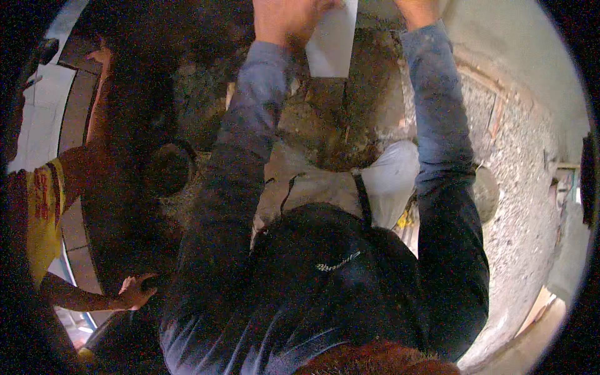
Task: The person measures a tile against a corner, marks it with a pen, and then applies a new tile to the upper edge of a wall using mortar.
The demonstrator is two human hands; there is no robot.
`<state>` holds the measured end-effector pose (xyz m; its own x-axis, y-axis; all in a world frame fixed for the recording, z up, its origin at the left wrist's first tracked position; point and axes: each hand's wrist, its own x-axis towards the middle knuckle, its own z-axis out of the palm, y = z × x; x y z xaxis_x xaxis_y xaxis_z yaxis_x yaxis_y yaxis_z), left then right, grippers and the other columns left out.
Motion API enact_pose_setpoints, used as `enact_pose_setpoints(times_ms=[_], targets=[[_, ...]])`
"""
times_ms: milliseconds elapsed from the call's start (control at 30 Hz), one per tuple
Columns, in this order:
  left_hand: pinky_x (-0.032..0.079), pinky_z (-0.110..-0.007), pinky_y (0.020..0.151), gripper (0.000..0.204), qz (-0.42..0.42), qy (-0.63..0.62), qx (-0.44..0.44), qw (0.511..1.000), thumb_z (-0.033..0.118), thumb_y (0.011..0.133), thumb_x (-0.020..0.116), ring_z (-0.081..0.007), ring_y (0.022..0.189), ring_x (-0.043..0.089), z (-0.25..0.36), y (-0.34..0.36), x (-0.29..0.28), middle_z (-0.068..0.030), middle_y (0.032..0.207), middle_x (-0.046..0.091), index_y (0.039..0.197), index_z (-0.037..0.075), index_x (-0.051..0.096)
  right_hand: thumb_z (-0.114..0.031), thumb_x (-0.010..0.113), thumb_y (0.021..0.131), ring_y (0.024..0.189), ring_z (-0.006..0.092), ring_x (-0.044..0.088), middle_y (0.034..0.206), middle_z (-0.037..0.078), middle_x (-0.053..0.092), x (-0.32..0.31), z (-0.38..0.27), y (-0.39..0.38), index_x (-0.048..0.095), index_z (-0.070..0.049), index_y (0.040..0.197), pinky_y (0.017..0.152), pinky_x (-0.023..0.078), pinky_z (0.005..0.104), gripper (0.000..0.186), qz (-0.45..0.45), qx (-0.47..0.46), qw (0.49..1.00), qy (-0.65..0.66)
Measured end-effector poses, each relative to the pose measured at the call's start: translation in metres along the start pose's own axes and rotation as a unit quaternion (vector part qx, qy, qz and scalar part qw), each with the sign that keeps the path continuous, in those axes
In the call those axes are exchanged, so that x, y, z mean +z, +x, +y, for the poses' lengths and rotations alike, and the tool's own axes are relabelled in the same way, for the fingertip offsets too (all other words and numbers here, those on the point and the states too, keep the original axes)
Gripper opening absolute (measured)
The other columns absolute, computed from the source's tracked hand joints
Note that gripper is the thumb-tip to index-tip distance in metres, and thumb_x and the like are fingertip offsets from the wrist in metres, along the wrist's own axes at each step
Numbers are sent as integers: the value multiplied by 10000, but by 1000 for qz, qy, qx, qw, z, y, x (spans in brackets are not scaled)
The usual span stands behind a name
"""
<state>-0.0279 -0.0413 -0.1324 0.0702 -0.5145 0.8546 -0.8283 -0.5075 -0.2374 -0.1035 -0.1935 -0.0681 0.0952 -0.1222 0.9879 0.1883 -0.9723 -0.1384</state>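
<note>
My left hand (289,20) is raised at the top edge, its fingers bent over the upper left side of a flat white piece (332,53). That piece has straight edges and hangs in front of a rough brown surface; its upper end is cut off, so its kind does not show. My right hand (420,10) is raised to the right of it. Only its wrist end is in the picture, with the fingers out of sight. Both arms reach up in dark sleeves.
Another person's hand (133,292) is low on the left, beside a yellow garment (45,212); their other arm (100,94) reaches upward. A dark bucket-like round thing (170,167) stands left of my arm. Rough, speckled ground (519,181) lies right, with a round pale object (485,195).
</note>
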Motion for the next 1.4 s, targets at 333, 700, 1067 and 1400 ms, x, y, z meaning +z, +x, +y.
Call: enact_pose_setpoints(times_ms=[333, 700, 1067, 1400], targets=[[491, -510, 932, 438, -301, -240, -141, 912, 331, 951, 665, -332, 1200, 611, 12, -197, -6, -150, 1250, 654, 1301, 70, 630, -294, 636, 1009, 520, 162, 575, 634, 64, 623, -144, 6, -313, 590, -59, 717, 511, 449, 346, 378, -108, 571, 811, 67], [412, -477, 1073, 581, -222, -824, -517, 63, 473, 1044, 465, -301, 1299, 487, 152, -325, -84, -124, 1402, 560, 1481, 91, 459, -423, 598, 952, 909, 356, 645, 1060, 162, 668, -117, -227, -375, 720, -202, 1126, 782, 487, 546, 306, -182, 325, 927, 36], [374, -476, 1179, 456, -228, -519, -302, 766, 230, 1092, 504, -331, 1415, 458, 92, -157, -155, -231, 1522, 480, 1450, -51, 523, -316, 577, 966, 648, 412, 633, 688, 249, 611, -167, -147, -420, 656, 19, 727, 628, 481, 525, 419, -141, 605, 781, 64], [288, -529, 1209, 621, -118, -175, 41, 977, 309, 992, 697, -445, 1468, 366, 31, -130, -82, -337, 1544, 404, 1482, -14, 494, -248, 624, 987, 928, 422, 673, 1000, 221, 658, -199, -215, -403, 597, -47, 1094, 779, 534, 526, 229, -391, 493, 764, 146]])
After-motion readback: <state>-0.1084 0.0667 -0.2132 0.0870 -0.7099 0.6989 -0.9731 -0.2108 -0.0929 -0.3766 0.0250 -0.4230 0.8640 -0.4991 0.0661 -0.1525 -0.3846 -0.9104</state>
